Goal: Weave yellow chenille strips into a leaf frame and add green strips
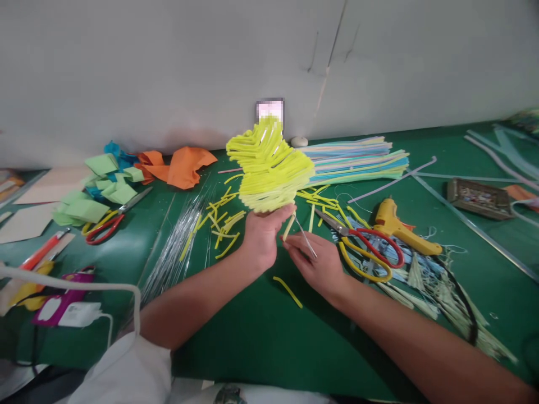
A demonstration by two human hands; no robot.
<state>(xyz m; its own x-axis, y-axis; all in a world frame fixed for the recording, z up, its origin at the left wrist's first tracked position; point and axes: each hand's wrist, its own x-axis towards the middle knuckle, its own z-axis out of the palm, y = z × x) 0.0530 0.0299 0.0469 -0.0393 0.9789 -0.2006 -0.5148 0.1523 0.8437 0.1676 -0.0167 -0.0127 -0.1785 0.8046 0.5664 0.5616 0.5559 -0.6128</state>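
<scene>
My left hand [261, 235] is closed around the base of a bright yellow bundle of pipe cleaners [267, 168] shaped like a fan, held upright above the green table [261, 331]. My right hand [314, 261] sits just right of it, fingers pinched on a thin wire [305, 235] and a short yellow piece [288, 226] at the bundle's base. Short yellow pipe-cleaner offcuts [219, 221] lie scattered under and left of the bundle.
Red-and-yellow scissors [366, 249] and a yellow glue gun [398, 224] lie right of my hands. Long pastel pipe cleaners [353, 160] lie behind. Thin wires [177, 247], second scissors [107, 224], green and orange paper [126, 179] sit left. A small tray [480, 197] is far right.
</scene>
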